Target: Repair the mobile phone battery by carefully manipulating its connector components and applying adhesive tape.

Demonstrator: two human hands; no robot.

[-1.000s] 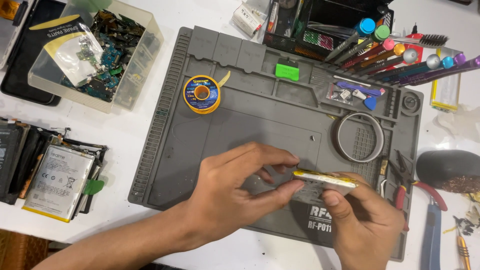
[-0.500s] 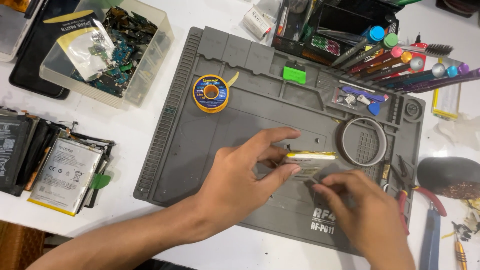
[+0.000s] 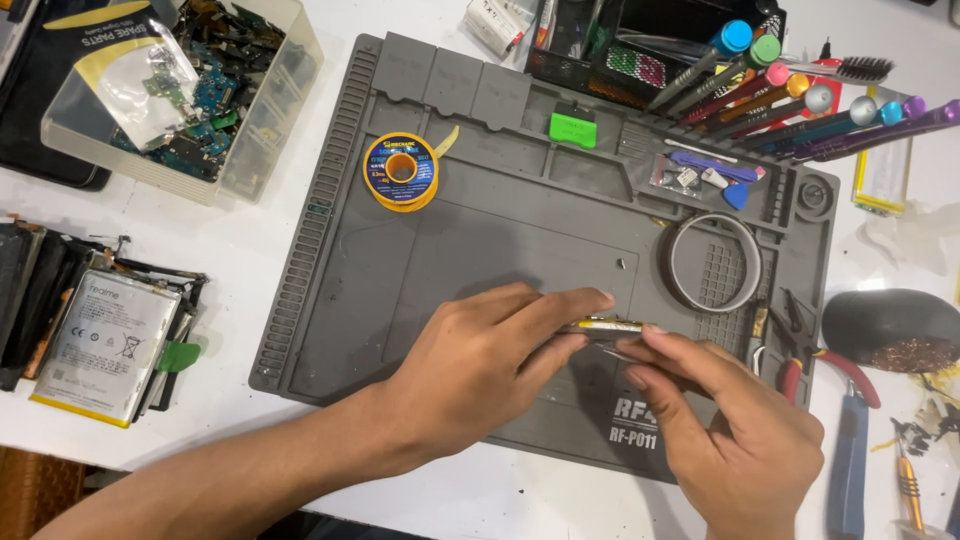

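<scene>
both hands meet over the grey work mat on the table – the left hand pinches a thin flat part with a yellow edge from its left end, the right hand closes fingers on its right end. the part's long axis runs left to right, held edge-on just above the mat (what it is cannot be told). a solder spool lies well apart, up-left.
</scene>
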